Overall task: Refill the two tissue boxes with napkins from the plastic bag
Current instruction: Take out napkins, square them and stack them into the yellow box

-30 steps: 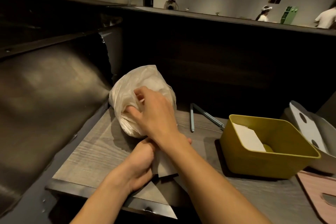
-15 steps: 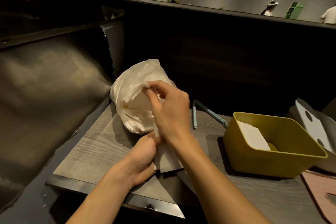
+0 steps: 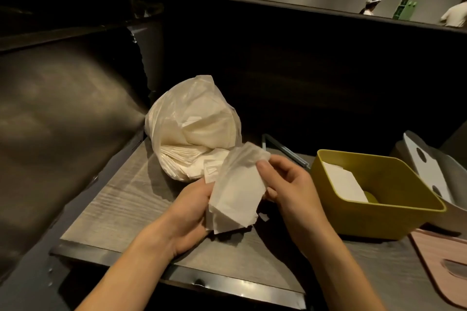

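Over the counter (image 3: 121,199), both hands (left hand (image 3: 188,212), right hand (image 3: 288,184)) now grip napkins (image 3: 235,197) freshly pulled from the plastic bag (image 3: 192,124), ready for the yellow box (image 3: 379,199).

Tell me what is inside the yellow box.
The yellow box holds a short stack of white napkins leaning against its left wall, with bare yellow floor beside it. Whatever lies under the napkins is hidden.
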`<state>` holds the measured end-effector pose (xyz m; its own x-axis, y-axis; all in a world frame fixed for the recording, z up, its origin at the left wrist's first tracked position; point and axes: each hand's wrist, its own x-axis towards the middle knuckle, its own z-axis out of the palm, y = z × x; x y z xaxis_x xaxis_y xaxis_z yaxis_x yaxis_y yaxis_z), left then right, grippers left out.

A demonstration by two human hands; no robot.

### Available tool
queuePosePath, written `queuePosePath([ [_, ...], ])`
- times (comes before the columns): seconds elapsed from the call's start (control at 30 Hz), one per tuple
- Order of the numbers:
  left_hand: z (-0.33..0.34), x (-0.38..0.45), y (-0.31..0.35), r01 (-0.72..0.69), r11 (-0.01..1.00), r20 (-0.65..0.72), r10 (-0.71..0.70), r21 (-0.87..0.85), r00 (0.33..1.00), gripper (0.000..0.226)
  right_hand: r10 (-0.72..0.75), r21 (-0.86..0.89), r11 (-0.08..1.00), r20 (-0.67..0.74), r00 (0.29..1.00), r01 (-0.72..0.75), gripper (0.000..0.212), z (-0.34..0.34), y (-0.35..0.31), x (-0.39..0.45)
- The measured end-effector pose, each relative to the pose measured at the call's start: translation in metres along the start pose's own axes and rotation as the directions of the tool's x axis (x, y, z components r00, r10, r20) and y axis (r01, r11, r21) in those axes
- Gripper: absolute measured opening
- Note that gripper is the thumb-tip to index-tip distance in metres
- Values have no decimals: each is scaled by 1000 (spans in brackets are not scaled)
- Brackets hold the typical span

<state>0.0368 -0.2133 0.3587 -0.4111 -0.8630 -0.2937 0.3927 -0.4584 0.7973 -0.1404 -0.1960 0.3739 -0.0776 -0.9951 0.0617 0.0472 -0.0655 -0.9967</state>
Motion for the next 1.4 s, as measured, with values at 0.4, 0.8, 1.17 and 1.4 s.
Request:
queuePosePath([
  [0.4, 6, -3, -4, -141, 979, 69, 132, 146, 989, 39, -147, -130, 981, -41, 988, 141, 18, -1, 16, -5],
  [0.8, 8, -4, 1, -145, 989, -10, 144, -24, 989, 33, -236, -107, 969, -106, 966, 225, 23, -7, 13, -6],
  [1.17, 3, -2, 1, -132, 990, -50, 130, -55, 990, 37, -203, -45, 979, -83, 976, 200, 24, -7, 12, -8],
  [1.4, 1, 0, 1, -130, 990, -67, 126, -61, 990, 38, -411, 10, 904, -247, 877, 427, 15, -9, 4, -14],
])
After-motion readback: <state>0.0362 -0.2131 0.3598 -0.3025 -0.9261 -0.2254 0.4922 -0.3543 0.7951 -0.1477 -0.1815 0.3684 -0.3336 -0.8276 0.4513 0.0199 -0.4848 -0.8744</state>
